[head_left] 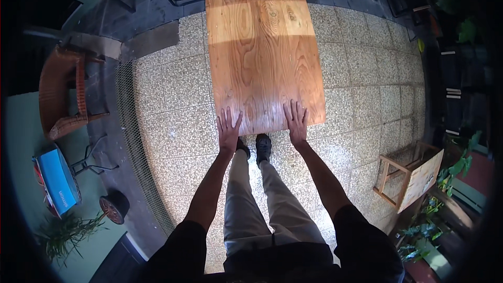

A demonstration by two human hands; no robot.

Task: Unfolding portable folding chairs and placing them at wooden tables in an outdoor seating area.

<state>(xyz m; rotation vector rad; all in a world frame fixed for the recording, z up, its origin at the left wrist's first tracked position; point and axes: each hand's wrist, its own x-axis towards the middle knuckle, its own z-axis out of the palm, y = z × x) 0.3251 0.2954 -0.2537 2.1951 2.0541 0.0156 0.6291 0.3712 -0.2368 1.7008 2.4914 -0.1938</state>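
A long wooden table with bold grain stretches away from me, a band of sunlight crossing its far part. Near its left front corner my left hand rests on the edge, fingers stretched out and apart. My right hand lies likewise on the near end towards the right corner, its fingers spread. Neither hand holds anything. Both palms reach past the near edge while the fingertips lie on the wood. Below that edge my dark shoes stand on the floor, one partly hidden.
Speckled tiles cover the floor. On the left are a brown chair, a blue box, a plant pot and a metal grating strip. A wooden stool lies tipped at the right, by green plants.
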